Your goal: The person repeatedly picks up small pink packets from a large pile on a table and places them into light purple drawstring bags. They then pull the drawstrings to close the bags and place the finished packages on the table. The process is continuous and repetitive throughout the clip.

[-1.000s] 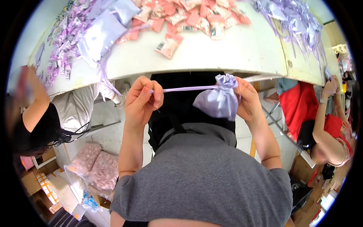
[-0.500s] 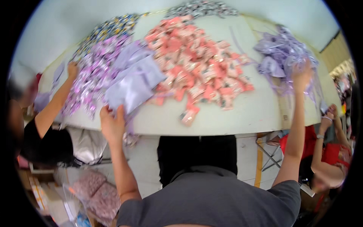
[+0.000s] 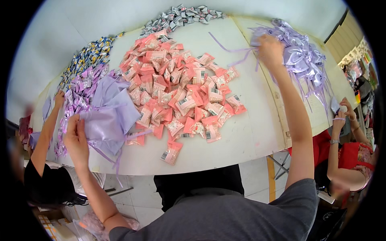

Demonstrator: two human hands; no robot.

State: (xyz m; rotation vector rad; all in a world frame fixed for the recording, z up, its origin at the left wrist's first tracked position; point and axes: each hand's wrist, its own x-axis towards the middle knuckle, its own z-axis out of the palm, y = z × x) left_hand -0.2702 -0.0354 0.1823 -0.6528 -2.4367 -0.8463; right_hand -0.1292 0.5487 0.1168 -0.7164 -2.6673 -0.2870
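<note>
My left hand (image 3: 75, 138) grips the edge of a flat lilac drawstring pouch (image 3: 105, 120) on a stack of such pouches at the table's near left. My right hand (image 3: 270, 49) is stretched far across the white table (image 3: 257, 132), its fingers closed on a filled lilac pouch at the edge of a heap of filled, ribbon-tied lilac pouches (image 3: 299, 54). Loose lilac ribbons (image 3: 231, 50) trail from that heap. Between the two hands lies a big pile of pink sachets (image 3: 181, 92).
Purple sachets (image 3: 78, 98), blue-yellow sachets (image 3: 86, 56) and silver sachets (image 3: 181, 14) lie in heaps at the left and far side. One person's arm (image 3: 46, 128) reaches in from the left; another person (image 3: 345, 152) in red sits at the right.
One second ago both hands pulled a filled pouch's ribbon shut over my lap. Since then my right hand carried it to the far heap and my left hand went to the flat pouches.
</note>
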